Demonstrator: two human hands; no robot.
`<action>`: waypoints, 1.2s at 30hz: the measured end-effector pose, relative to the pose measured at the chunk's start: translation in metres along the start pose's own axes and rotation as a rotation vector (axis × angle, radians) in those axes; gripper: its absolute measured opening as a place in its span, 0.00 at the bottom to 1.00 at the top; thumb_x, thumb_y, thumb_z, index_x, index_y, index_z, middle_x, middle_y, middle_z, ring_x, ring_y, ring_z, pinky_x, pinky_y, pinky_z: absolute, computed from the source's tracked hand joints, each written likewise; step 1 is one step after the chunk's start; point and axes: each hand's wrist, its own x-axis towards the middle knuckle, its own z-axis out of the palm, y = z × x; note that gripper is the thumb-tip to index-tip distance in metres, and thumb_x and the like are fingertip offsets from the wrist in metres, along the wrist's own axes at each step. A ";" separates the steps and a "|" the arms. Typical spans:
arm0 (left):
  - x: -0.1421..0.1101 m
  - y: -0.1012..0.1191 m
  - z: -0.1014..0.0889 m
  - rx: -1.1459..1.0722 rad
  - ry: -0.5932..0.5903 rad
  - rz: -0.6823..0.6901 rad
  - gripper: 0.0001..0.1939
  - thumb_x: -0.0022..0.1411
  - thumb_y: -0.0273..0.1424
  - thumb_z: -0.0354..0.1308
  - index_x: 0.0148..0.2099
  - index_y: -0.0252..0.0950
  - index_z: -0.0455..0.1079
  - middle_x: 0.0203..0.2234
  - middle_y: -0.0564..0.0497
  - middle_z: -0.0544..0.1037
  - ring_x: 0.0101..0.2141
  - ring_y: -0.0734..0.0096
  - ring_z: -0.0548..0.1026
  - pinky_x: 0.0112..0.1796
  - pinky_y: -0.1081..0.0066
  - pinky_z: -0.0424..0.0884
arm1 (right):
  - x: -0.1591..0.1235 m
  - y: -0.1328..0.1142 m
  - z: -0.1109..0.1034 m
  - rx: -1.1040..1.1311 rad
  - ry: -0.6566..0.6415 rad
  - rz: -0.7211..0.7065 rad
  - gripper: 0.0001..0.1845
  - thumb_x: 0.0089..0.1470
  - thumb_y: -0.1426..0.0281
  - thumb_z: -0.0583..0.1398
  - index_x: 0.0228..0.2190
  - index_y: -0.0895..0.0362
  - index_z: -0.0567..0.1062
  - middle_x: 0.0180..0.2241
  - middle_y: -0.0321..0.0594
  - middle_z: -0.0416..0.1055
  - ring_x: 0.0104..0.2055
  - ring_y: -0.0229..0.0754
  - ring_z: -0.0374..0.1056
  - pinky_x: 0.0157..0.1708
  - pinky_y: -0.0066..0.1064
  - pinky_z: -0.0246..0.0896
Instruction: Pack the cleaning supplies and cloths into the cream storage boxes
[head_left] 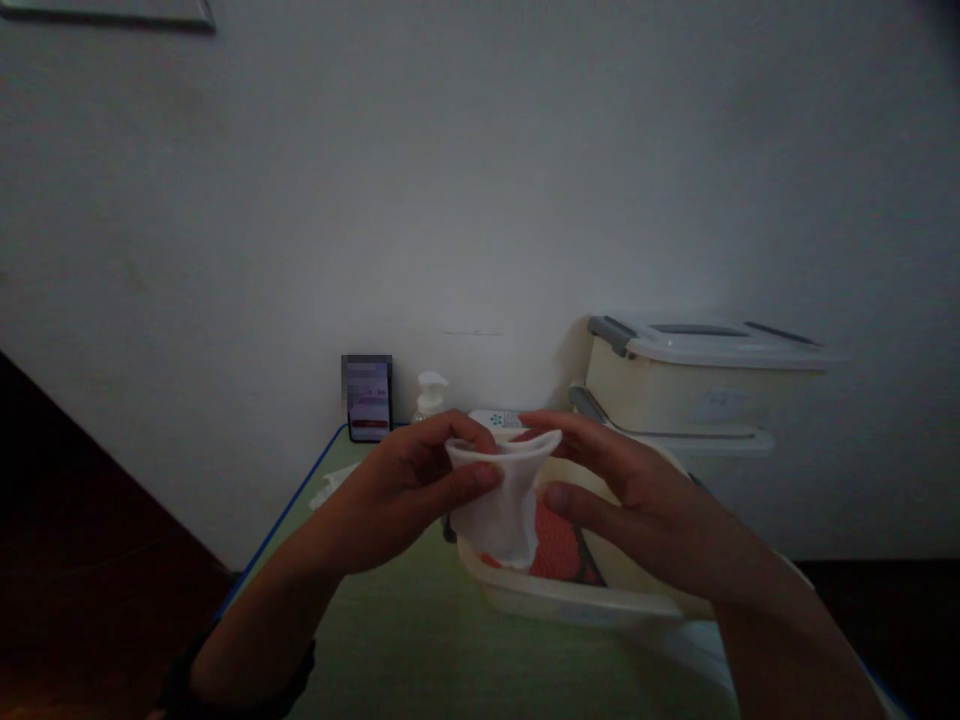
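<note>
A small white cloth [499, 510] hangs over the near left part of a cream bin, its top edge curved and parted like the mouth of a sock or pouch. Its exact kind is unclear. My left hand [424, 485] pinches the upper left edge, with the thumb on the near side and the fingers at the opening. At the other side is my right hand [622, 490], its thumb and fingers spread apart. The right fingertips are partly hidden behind the cloth's upper right corner, so I cannot tell whether they touch it. Red textured material [559, 545] lies in the bin [585, 600].
Against the wall stand a phone [370, 405] and a white pump bottle [430, 393]. Lidded storage boxes [675, 385] are stacked at the back right. White crumpled material [330, 487] lies on the green table [390, 640] by its blue left edge.
</note>
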 end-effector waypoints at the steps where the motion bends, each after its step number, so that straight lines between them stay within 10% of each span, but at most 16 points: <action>1: 0.000 0.000 0.000 -0.002 -0.011 -0.001 0.08 0.57 0.33 0.60 0.35 0.35 0.66 0.22 0.56 0.68 0.23 0.79 0.66 0.23 0.80 0.63 | 0.002 -0.002 0.001 0.003 0.014 -0.007 0.21 0.54 0.60 0.59 0.49 0.50 0.68 0.46 0.40 0.71 0.50 0.42 0.67 0.45 0.34 0.66; 7: 0.002 0.000 0.000 -0.031 -0.001 0.001 0.06 0.57 0.29 0.60 0.36 0.35 0.66 0.24 0.56 0.70 0.24 0.80 0.69 0.24 0.80 0.66 | 0.004 -0.005 -0.001 -0.036 0.026 -0.019 0.13 0.57 0.61 0.56 0.29 0.56 0.73 0.29 0.36 0.70 0.37 0.40 0.68 0.38 0.31 0.65; 13: 0.001 -0.002 0.002 -0.116 -0.101 -0.073 0.22 0.54 0.26 0.62 0.48 0.39 0.57 0.37 0.50 0.76 0.37 0.68 0.76 0.36 0.68 0.73 | 0.002 -0.003 0.001 0.128 0.211 -0.060 0.10 0.57 0.62 0.56 0.31 0.54 0.71 0.26 0.32 0.66 0.26 0.33 0.61 0.25 0.24 0.58; 25: 0.003 -0.007 -0.009 0.035 -0.055 -0.083 0.05 0.59 0.30 0.58 0.35 0.34 0.65 0.27 0.55 0.73 0.28 0.78 0.71 0.29 0.77 0.65 | 0.008 0.004 -0.005 0.394 0.422 -0.095 0.05 0.58 0.66 0.56 0.34 0.53 0.72 0.24 0.31 0.64 0.28 0.34 0.60 0.29 0.23 0.59; 36: 0.002 -0.003 -0.007 0.103 0.065 0.036 0.07 0.65 0.35 0.50 0.38 0.37 0.59 0.28 0.56 0.67 0.31 0.75 0.67 0.33 0.74 0.65 | 0.000 -0.003 -0.008 0.131 0.093 0.091 0.13 0.52 0.62 0.62 0.39 0.52 0.72 0.36 0.34 0.72 0.36 0.37 0.68 0.31 0.23 0.65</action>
